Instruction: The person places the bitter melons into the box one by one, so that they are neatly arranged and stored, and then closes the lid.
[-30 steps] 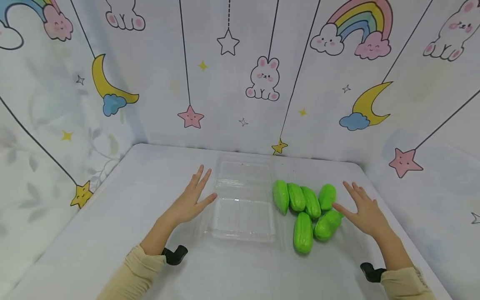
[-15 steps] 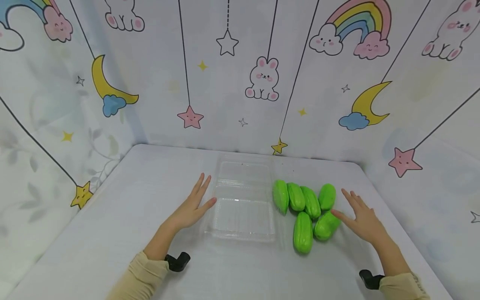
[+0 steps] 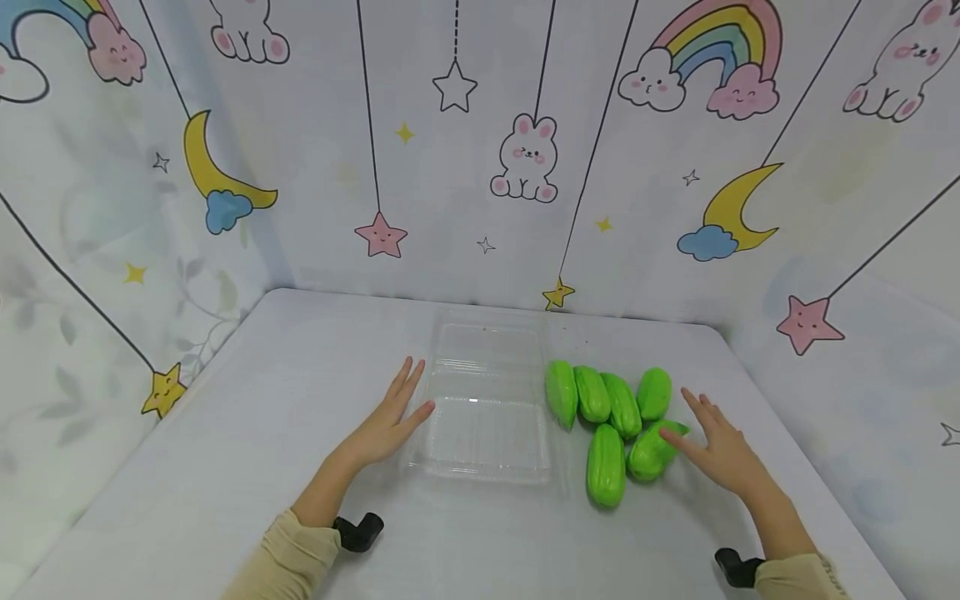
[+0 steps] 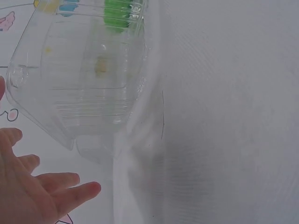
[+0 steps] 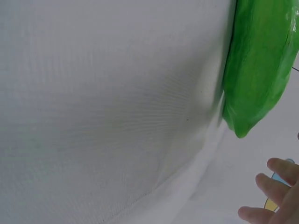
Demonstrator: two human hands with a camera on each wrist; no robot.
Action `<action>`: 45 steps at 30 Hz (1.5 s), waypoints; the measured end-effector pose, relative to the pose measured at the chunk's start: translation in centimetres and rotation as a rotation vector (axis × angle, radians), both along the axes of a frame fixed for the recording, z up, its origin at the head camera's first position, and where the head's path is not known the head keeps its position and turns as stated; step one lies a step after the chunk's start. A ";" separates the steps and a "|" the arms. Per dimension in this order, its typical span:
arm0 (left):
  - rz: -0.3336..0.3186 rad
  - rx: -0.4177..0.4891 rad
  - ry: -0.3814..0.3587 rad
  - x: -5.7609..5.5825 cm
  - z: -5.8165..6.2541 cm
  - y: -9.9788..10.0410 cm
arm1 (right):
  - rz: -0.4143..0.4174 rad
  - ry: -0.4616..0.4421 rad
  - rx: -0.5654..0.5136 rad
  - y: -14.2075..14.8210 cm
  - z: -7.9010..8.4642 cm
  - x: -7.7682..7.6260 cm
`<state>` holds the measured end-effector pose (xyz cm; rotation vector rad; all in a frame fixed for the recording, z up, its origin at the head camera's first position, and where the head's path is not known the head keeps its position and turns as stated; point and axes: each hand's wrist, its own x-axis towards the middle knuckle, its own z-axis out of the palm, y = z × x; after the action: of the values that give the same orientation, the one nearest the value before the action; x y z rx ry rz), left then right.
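Fingers of your left hand [image 3: 382, 429] are stretched and spread, gripping nothing; whether the thumb meets the edge of the tray [image 3: 487, 437] you cannot tell. They point to about one o'clock, the thumb to two, and your forearm comes up from seven, with a beige sleeve [image 3: 288, 550] and a black wrist piece [image 3: 360, 533].

At your left hand's three o'clock, the tray is thin, clear, glossy plastic, oblong, with two sections and a ribbed band between them. It rests on a white cloth [image 3: 225, 483] with a fine weave.

At the tray's three o'clock you have six gourds [image 3: 606, 467], bright green, shiny and plump. Four form an upper row, the first three touching; two lie below, at the row's six and five o'clock, the latter with its tip toward two.

At that gourd's three o'clock, your right hand [image 3: 720, 450] grips nothing: fingers fairly straight and apart, aimed at eleven o'clock, thumb out to ten, overlapping the gourd in the head view; contact cannot be judged. Its forearm rises from five.
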<state>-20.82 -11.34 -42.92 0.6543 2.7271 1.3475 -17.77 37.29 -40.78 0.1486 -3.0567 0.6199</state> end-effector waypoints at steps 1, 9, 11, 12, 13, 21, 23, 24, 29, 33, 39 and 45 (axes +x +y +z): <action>0.000 0.004 -0.004 0.0 -0.1 0.0 | 0.000 -0.004 -0.004 0.0 -0.1 0.0; -0.011 0.026 -0.047 0.3 -0.6 0.3 | -0.007 -0.052 -0.023 -0.3 -0.9 0.3; -0.014 0.039 -0.055 0.3 -0.8 0.4 | -0.007 -0.066 -0.027 -0.4 -1.0 0.4; -0.017 0.046 -0.054 0.3 -0.9 0.4 | -0.007 -0.069 -0.025 -0.4 -1.1 0.4; -0.019 0.050 -0.054 0.3 -1.0 0.4 | -0.008 -0.073 -0.025 -0.5 -1.2 0.4; -0.017 0.063 -0.067 0.3 -1.6 0.8 | 0.011 -0.060 -0.015 -0.9 -1.6 0.5; -0.024 0.072 -0.066 0.4 -1.5 1.0 | 0.013 -0.060 -0.008 -1.0 -1.7 0.4; -0.027 0.078 -0.062 0.4 -1.5 1.0 | 0.013 -0.061 -0.004 -1.0 -1.8 0.4; -0.051 0.084 -0.065 0.4 -1.7 1.2 | 0.019 -0.068 0.009 -1.1 -2.0 0.4; -0.062 0.091 -0.074 0.4 -1.8 1.3 | 0.040 -0.061 0.007 -1.4 -2.0 0.4; -0.056 0.098 -0.081 0.5 -2.1 1.4 | 0.039 -0.083 0.040 -1.4 -2.2 0.5; -0.063 0.105 -0.099 0.4 -2.3 1.5 | 0.044 -0.101 0.040 -1.5 -2.5 0.4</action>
<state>-20.38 -9.87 -45.21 0.6544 2.5518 1.4757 -17.36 35.79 -43.27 0.1919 -3.1721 0.5862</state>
